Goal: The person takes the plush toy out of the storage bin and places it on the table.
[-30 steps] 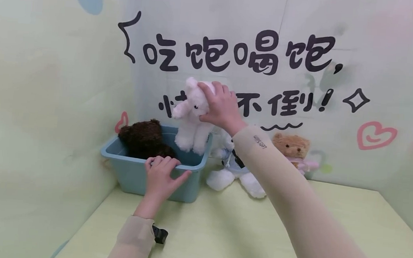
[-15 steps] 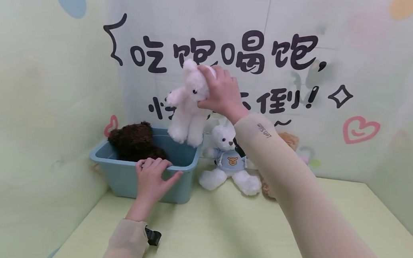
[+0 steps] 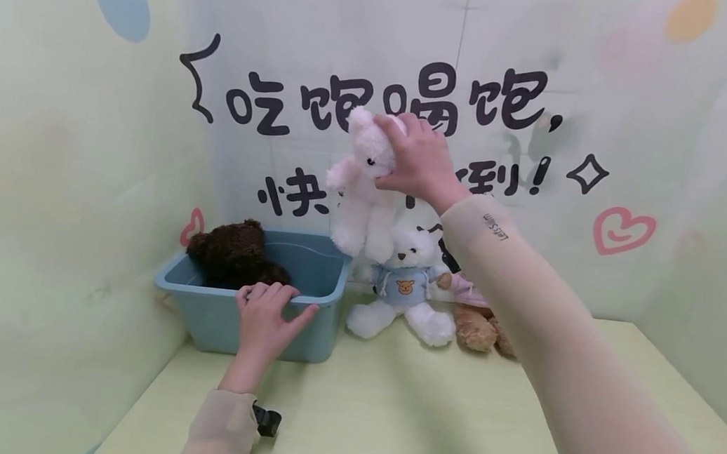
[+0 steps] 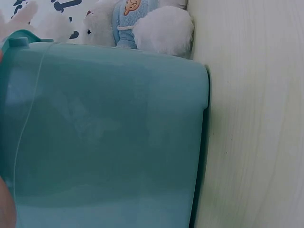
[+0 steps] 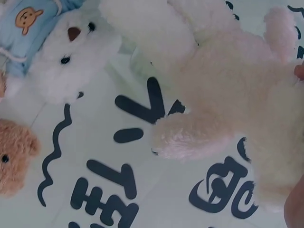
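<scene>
My right hand [image 3: 420, 157] grips a white plush toy [image 3: 365, 209] by its head, holding it up in the air with its legs hanging down. In the right wrist view the plush toy's pale furry body [image 5: 223, 80] fills the upper right. My left hand [image 3: 268, 322] holds the front rim of a blue plastic bin [image 3: 318, 333], fingers hooked over the edge and thumb along the outer wall. A dark brown plush bear [image 3: 229, 249] lies in the bin's left part. The bin's wall [image 4: 109, 128] takes up most of the left wrist view.
Right of the bin a white teddy bear [image 3: 405, 286] in a blue hoodie sits on the pale table [image 3: 351, 409]. Beside it is a tan teddy bear [image 3: 475, 328] in pink, partly hidden by my right arm. A wall [image 3: 691, 158] with black lettering stands behind.
The white plush toy has risen out of the bin in my right hand, then moved right, in front of the white teddy bear. My left hand stays on the rim. The view has shifted slightly.
</scene>
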The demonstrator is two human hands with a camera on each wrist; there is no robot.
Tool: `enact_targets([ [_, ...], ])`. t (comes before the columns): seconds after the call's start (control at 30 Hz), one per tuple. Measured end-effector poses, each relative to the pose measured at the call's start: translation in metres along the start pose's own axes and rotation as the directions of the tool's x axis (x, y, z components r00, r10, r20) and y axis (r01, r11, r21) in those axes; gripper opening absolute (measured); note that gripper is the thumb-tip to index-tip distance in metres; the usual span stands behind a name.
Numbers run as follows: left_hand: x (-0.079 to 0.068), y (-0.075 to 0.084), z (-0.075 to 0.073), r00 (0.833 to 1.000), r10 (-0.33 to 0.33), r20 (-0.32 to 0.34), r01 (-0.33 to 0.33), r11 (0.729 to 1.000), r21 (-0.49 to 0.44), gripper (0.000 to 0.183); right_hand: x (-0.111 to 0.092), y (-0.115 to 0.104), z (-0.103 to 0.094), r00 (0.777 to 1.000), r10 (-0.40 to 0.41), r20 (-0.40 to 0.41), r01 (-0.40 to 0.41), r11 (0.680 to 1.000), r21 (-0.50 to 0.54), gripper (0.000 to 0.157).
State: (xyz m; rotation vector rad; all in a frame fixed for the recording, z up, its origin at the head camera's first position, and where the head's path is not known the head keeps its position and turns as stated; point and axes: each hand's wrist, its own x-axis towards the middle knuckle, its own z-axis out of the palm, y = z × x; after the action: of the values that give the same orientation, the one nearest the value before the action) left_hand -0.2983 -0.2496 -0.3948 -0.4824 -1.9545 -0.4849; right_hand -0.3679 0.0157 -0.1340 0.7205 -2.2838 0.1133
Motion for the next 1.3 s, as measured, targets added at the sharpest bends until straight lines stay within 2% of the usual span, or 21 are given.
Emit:
enact_targets([
  [0.27, -0.001, -0.002, 0.002, 1.0, 0.001, -0.008, 0.0, 1.0, 0.015, 0.043, -0.016, 0.031, -0.005, 0.998, 0.021, 0.061, -0.022, 1.0, 0.019, 0.094],
  [0.5, -0.003, -0.004, 0.001, 1.0, 0.004, -0.002, -0.004, 1.0, 0.018, 0.043, -0.034, 0.054, -0.019, 0.992, 0.044, 0.115, -0.05, 0.997, 0.052, 0.092],
  [0.73, -0.005, -0.007, 0.001, 1.0, -0.005, 0.014, 0.005, 1.0, 0.017, 0.054, -0.054, 0.074, -0.031, 0.985, 0.084, 0.148, -0.093, 0.994, 0.061, 0.09],
  [0.9, -0.006, -0.008, 0.001, 1.0, -0.017, 0.026, 0.017, 1.0, 0.022, 0.052, -0.065, 0.086, -0.032, 0.975, 0.093, 0.202, -0.105, 0.993, 0.052, 0.09],
  [1.07, -0.004, -0.006, 0.004, 0.999, -0.008, 0.034, 0.007, 1.0, 0.023, 0.044, -0.082, 0.096, -0.034, 0.959, 0.061, 0.276, -0.086, 0.993, 0.077, 0.09],
  [1.3, -0.003, -0.003, 0.007, 1.0, -0.006, 0.024, 0.005, 1.0, 0.012, 0.057, -0.112, 0.107, -0.036, 0.935, 0.033, 0.354, -0.066, 0.994, 0.081, 0.085],
])
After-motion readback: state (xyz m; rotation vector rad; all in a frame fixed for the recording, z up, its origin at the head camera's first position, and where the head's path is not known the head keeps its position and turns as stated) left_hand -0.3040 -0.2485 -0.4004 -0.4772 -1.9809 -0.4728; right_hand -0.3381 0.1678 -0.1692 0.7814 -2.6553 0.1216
